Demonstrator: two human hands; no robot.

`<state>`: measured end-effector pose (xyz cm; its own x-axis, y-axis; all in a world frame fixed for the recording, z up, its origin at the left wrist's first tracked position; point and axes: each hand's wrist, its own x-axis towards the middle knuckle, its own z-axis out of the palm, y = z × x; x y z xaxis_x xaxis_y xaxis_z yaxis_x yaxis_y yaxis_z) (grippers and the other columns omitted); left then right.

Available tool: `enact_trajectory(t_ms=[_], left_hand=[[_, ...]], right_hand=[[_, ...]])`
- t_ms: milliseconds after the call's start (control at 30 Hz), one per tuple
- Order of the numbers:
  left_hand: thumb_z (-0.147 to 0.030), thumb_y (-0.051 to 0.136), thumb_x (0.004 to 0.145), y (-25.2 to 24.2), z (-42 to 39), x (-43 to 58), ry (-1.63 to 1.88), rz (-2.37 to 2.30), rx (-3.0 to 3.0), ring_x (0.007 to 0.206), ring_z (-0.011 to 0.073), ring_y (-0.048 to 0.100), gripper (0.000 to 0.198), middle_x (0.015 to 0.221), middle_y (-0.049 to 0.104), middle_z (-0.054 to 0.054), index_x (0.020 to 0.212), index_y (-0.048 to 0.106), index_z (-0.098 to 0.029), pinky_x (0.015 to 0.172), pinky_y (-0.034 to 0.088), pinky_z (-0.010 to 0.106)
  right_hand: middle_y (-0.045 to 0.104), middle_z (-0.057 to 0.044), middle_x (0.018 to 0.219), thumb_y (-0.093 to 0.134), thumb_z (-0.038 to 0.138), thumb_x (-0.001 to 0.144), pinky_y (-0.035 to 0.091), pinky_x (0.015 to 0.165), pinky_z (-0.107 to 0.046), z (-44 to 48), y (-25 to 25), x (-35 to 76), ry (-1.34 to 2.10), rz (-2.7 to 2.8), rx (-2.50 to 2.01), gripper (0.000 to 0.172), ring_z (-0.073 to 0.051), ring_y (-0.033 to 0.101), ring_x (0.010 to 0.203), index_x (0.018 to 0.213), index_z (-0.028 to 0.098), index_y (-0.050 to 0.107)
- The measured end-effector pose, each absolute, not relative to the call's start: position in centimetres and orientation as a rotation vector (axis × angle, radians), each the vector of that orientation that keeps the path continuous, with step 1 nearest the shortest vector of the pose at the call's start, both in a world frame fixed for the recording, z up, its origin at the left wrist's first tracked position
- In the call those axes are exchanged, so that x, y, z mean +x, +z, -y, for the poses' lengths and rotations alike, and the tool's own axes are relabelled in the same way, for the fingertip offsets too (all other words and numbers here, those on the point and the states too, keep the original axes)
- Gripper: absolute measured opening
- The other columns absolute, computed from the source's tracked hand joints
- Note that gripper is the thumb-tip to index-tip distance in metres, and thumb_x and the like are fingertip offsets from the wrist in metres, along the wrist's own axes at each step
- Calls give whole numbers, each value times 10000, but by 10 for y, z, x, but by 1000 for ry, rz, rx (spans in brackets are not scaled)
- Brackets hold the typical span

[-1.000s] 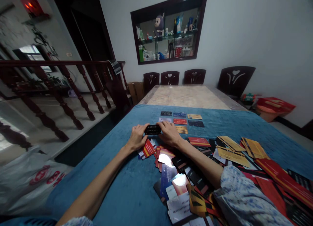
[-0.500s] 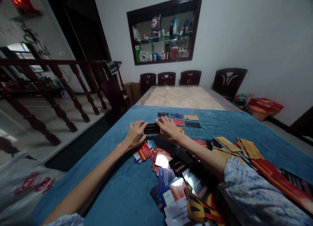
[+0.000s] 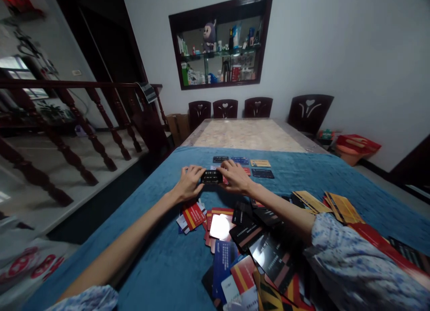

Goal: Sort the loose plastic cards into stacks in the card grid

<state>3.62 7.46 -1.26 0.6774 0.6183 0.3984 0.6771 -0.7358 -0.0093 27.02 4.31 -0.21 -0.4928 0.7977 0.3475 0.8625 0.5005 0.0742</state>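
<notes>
My left hand (image 3: 191,182) and my right hand (image 3: 235,177) pinch a black card (image 3: 211,176) with pale print between them, one at each end. Whether it is one card or a small stack I cannot tell. Just beyond my fingers, cards lie in rows on the blue cloth: a black card (image 3: 221,159), a blue card (image 3: 239,160), a yellow card (image 3: 260,163) and a dark card (image 3: 262,173). Other cards there are partly hidden by my right hand. Below my left hand lies a small pile of red and white cards (image 3: 194,216).
A large heap of mixed cards (image 3: 268,252) spreads under my right forearm. Yellow cardboard sleeves (image 3: 342,206) and a red strip (image 3: 379,241) lie at the right. The blue cloth (image 3: 157,252) covers the table's near part. Chairs (image 3: 258,107) stand at the far end.
The view has shifted slightly, with the background sliding left. Both hands keep hold of the black card, which now looks tilted a little differently, showing a darker lower edge.
</notes>
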Motion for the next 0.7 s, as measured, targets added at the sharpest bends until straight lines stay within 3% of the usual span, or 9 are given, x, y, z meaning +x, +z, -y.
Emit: enact_trajectory(t_ms=[333,700], left_hand=[[-200,581,830,-9,-95,59,-416,1133,-2782,1233,315,446,521,1330,546,158,1346,510,-174,1029,308,530],[-190,569,818,-6,-135,84,-340,1207,-2831,1228,303,444,502,1304,554,132,1318,537,-203,1027,322,521]], right_hand=[[549,-157,1242,608,388,873,413,788,-361,-61,1,289,-275,2540,-1490,420,-294,430,1119,1221,153,612],[554,-171,1244,601,415,877,427,818,-381,-94,9,305,-250,2598,-1608,429,-316,432,1138,1213,151,627]])
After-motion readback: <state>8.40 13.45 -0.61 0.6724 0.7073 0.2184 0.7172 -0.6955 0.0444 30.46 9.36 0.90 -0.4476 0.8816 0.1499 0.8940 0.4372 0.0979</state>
